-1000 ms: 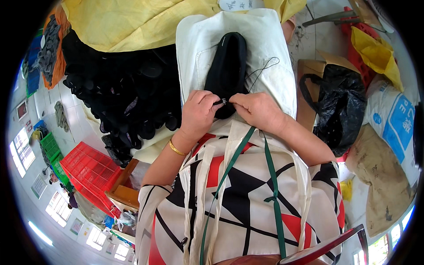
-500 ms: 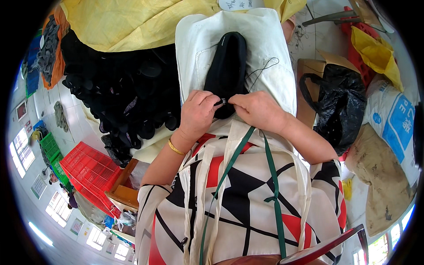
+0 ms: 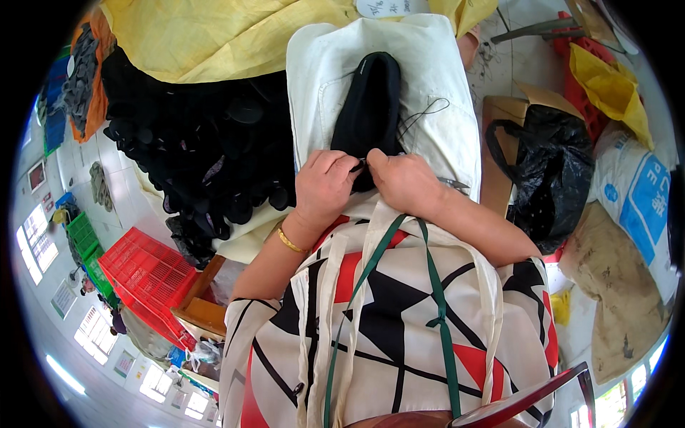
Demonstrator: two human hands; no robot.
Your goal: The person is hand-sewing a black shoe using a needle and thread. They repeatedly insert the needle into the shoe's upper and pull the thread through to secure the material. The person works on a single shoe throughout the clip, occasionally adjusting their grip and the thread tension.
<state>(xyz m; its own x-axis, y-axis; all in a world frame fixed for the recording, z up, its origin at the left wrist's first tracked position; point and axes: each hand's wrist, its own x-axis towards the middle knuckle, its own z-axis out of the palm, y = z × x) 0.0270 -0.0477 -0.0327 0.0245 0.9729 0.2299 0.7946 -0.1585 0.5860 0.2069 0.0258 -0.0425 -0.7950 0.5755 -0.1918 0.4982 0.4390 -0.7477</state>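
A black slip-on shoe (image 3: 367,103) lies on a white cloth-covered pad (image 3: 446,64), its opening facing up and its near end toward me. At that near end, my left hand (image 3: 325,184) pinches a small black piece (image 3: 359,165) between thumb and fingers. My right hand (image 3: 405,178) is closed on the same spot from the other side, thumb and fingertips pressed together. Fingers cover most of the small piece, so its kind cannot be made out. Black thread (image 3: 428,110) loops over the cloth beside the shoe. Metal snips (image 3: 454,184) show partly from behind my right wrist.
A large heap of black shoes (image 3: 207,135) fills the left side, under a yellow sheet (image 3: 221,36). To the right stand a cardboard box (image 3: 496,118) with a black plastic bag (image 3: 553,164) and a white-and-blue sack (image 3: 635,200). Red crates (image 3: 143,271) stand lower left.
Both hands stay at the shoe's near end; my right hand has turned slightly, its thumb now more upright. The shiny bit between the fingers is now mostly covered, and the snips have come into view.
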